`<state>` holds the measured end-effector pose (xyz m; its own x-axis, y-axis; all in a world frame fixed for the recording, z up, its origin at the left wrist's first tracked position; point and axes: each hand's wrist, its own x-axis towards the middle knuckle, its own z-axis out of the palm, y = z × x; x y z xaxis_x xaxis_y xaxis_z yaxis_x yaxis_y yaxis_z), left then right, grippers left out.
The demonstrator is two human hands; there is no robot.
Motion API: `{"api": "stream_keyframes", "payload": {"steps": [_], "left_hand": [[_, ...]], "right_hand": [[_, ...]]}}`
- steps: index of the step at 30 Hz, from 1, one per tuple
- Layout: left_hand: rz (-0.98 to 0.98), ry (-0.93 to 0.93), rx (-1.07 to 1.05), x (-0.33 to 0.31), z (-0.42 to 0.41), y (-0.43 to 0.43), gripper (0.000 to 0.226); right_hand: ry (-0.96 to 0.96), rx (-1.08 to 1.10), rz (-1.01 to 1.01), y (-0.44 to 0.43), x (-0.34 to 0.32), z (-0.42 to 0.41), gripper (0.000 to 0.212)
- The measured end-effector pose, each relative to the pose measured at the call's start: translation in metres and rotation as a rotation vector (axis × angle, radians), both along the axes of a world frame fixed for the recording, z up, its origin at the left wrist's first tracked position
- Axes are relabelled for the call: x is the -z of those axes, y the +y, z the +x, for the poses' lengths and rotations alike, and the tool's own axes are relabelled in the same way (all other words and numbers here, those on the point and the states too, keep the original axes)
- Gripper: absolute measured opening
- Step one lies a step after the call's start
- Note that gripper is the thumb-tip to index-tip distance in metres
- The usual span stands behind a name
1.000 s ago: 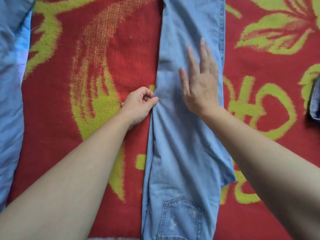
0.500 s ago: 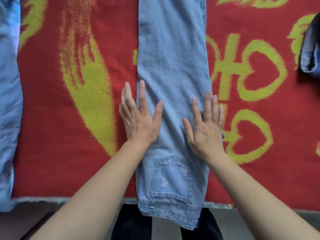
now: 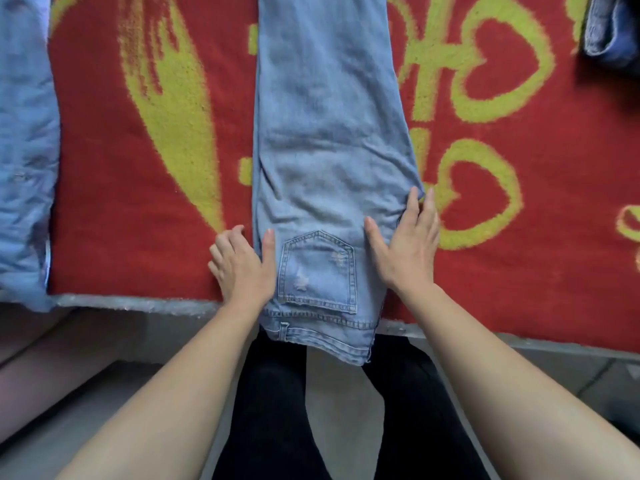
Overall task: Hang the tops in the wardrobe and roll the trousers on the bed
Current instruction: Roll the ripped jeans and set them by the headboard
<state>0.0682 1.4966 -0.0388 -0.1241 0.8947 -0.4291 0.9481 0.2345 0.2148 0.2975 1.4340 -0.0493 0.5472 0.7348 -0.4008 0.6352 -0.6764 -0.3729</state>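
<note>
Light blue jeans [image 3: 329, 133], folded lengthwise, lie flat on the red and yellow blanket [image 3: 121, 202] of the bed. Their waistband hangs over the bed's near edge, and a back pocket faces up. My left hand [image 3: 240, 268] is at the jeans' left edge beside the pocket, thumb on top of the denim and fingers curled at the edge. My right hand [image 3: 405, 247] lies flat on the right side of the jeans, fingers spread and reaching the right edge.
A light blue garment [image 3: 24, 133] lies along the blanket's left side. A darker denim piece [image 3: 609, 29] sits at the top right corner. The bed's near edge [image 3: 138, 303] runs across the view. My legs in black trousers [image 3: 270, 410] stand against it.
Both hands have slid down the jeans toward the waistband. The left hand went from flat on the denim to curled at the left edge. The view has dropped toward the bed edge.
</note>
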Motion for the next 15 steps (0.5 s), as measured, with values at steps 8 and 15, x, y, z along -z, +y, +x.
{"api": "stream_keyframes", "payload": {"steps": [8,15], "left_hand": [[-0.455,-0.435,-0.405,-0.03,-0.008,-0.077,0.064],[-0.431,-0.599,-0.285,-0.06,-0.021,-0.095,0.037]], "right_hand": [[0.474,0.134,-0.302,-0.093,-0.027,-0.031,0.081],[0.89,0.423,-0.244,-0.128,-0.044,-0.027,0.053]]}}
